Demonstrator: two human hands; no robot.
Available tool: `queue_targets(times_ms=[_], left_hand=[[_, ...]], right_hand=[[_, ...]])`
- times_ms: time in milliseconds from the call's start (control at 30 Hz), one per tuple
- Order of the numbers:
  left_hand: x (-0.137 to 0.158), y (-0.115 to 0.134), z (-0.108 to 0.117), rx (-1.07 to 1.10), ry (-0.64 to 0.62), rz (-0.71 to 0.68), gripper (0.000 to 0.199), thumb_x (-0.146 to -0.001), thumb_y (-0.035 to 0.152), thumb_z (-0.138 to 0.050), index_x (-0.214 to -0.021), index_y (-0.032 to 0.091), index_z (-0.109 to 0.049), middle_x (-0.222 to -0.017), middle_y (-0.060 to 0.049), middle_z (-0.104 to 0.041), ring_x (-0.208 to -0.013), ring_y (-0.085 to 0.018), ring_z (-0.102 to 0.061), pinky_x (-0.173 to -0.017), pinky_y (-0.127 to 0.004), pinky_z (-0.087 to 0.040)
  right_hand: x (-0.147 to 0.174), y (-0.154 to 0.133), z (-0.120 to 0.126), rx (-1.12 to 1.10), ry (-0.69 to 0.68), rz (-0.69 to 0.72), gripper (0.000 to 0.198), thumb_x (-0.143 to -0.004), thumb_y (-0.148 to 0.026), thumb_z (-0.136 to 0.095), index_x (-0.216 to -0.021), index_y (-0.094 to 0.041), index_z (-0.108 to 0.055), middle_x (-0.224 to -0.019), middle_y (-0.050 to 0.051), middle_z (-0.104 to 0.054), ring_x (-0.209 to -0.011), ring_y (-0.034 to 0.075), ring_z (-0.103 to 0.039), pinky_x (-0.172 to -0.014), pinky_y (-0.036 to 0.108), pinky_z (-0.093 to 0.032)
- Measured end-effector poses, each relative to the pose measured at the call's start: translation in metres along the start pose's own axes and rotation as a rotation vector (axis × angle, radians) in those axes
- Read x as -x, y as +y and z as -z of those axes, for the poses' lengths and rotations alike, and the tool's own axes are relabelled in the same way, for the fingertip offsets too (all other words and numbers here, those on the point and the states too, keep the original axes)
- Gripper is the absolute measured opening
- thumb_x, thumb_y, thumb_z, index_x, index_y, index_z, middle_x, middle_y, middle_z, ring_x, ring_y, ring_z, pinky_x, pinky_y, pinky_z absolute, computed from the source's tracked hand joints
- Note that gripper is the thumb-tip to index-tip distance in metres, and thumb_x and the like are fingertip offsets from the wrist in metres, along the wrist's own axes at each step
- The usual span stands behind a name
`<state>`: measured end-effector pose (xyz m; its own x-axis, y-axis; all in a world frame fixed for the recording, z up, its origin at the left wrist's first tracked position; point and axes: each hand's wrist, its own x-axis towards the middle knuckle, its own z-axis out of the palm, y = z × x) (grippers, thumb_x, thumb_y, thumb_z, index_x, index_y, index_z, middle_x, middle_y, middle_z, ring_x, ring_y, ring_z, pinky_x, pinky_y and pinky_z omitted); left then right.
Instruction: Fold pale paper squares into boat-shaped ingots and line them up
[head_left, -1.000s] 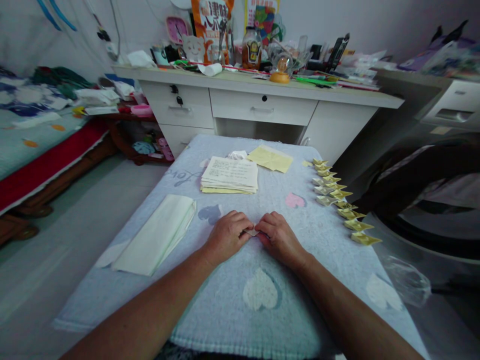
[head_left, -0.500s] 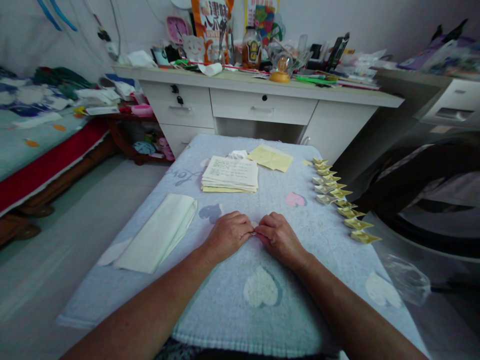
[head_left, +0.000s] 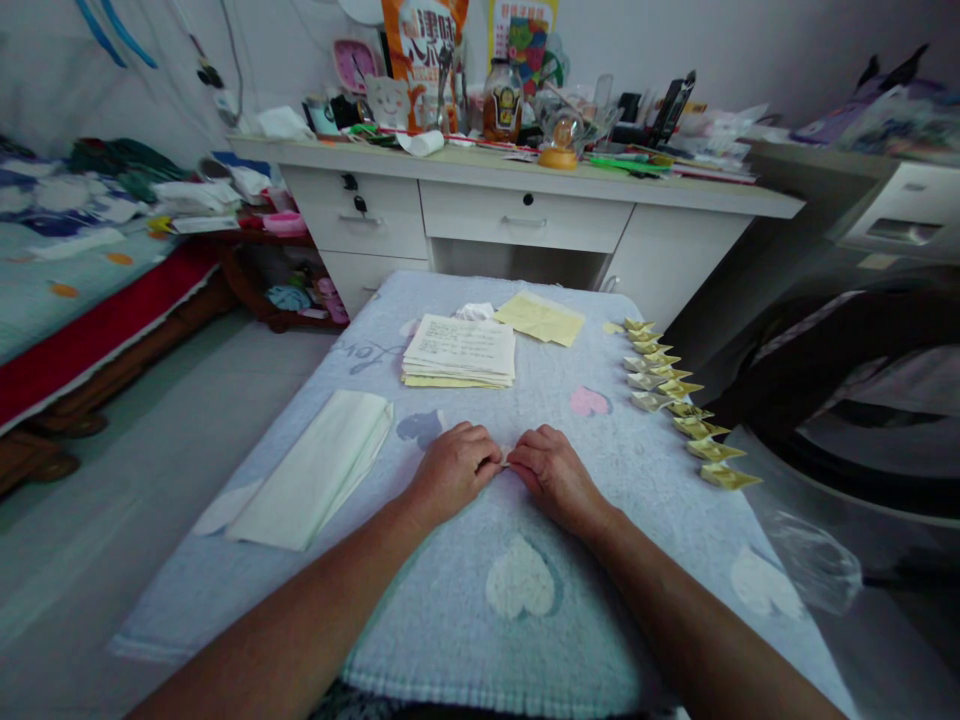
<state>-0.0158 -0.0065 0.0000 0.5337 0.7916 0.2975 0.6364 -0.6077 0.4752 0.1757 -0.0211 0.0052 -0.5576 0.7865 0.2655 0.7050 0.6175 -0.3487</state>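
Note:
My left hand (head_left: 459, 466) and my right hand (head_left: 553, 470) meet low over the middle of the cloth-covered table, fingertips nearly touching. Both are closed in a pinch on a small pale piece of paper (head_left: 505, 457), most of it hidden by the fingers. Beyond them lies a stack of written paper sheets (head_left: 459, 346), with a creased yellow sheet (head_left: 541, 318) behind it to the right. A folded whitish paper bundle (head_left: 319, 470) rests left of my left hand. Along the right edge stands a row of several folded paper boats (head_left: 724, 474).
A light blue heart-patterned cloth (head_left: 600, 620) covers the table. Behind it is a white desk (head_left: 525, 205) crowded with a jar (head_left: 502, 100), bags and small items. A bed (head_left: 90, 290) stands at the left, a washing machine (head_left: 900, 225) at the right. Clear plastic (head_left: 814, 560) hangs by the table's right edge.
The fingers of my left hand have shifted slightly, and a small dark gap shows by its thumb. My right hand stays nearly where it was.

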Motion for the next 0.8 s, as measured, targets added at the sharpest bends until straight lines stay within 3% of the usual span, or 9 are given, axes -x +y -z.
queue_targets(times_ms=[267,533,800], left_hand=[[-0.0016,0.0001,0.0027,0.025,-0.042,-0.01,0.01,-0.082,0.015,-0.064,-0.072,0.018,-0.065,-0.077,-0.002,-0.063,-0.08,-0.018,-0.055,-0.073,-0.029,-0.041],[-0.0015,-0.0011,-0.0014,0.067,-0.01,-0.011,0.004,-0.081,0.016,-0.063,-0.081,0.02,-0.065,-0.079,-0.002,-0.062,-0.08,-0.017,-0.055,-0.073,-0.029,-0.042],[-0.004,0.0008,-0.0018,0.039,-0.031,-0.064,0.013,-0.085,0.015,-0.057,-0.074,0.019,-0.063,-0.076,-0.002,-0.063,-0.078,-0.017,-0.054,-0.072,-0.029,-0.04]], right_hand=[[-0.0021,0.0052,-0.0022,-0.085,0.025,-0.059,0.006,-0.081,-0.011,-0.065,-0.082,-0.017,-0.065,-0.081,0.003,-0.061,-0.082,0.018,-0.05,-0.075,0.03,-0.034],[-0.0026,0.0049,-0.0042,-0.095,0.037,-0.075,0.01,-0.085,-0.012,-0.06,-0.081,-0.019,-0.067,-0.079,0.003,-0.06,-0.081,0.017,-0.048,-0.074,0.031,-0.032],[-0.0026,0.0022,0.0004,-0.157,0.033,-0.114,0.011,-0.079,-0.008,-0.064,-0.08,-0.018,-0.063,-0.079,0.002,-0.06,-0.08,0.017,-0.049,-0.075,0.03,-0.033]])
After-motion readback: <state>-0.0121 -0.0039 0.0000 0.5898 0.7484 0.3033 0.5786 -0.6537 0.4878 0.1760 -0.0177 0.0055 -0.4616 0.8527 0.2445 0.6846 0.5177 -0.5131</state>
